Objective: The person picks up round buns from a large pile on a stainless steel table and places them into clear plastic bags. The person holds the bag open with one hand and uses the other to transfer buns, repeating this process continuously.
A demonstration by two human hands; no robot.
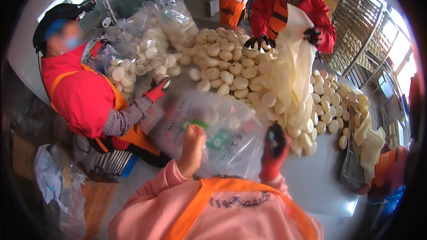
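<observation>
A large clear plastic bag (230,140) with printed writing and green marks is spread before me, partly blurred. My left hand (191,148), bare, grips its left side; the fingers are mostly hidden. On the right, my right hand (276,150) wears a red and black glove and is closed at the bag's edge, also blurred. Beyond the bag lies a big heap of pale round buns (230,63) on the metal table (320,180). A cream-coloured cloth (293,73) hangs over the heap's right side, its upper end lifted by a person across the table.
At left, a person in red (76,90) holds a bun beside filled bags (120,70). The person in red opposite (290,16) reaches into the heap. Flatter buns (328,103) and a wire rack (353,163) with cloth lie right. Tray racks (357,23) stand behind.
</observation>
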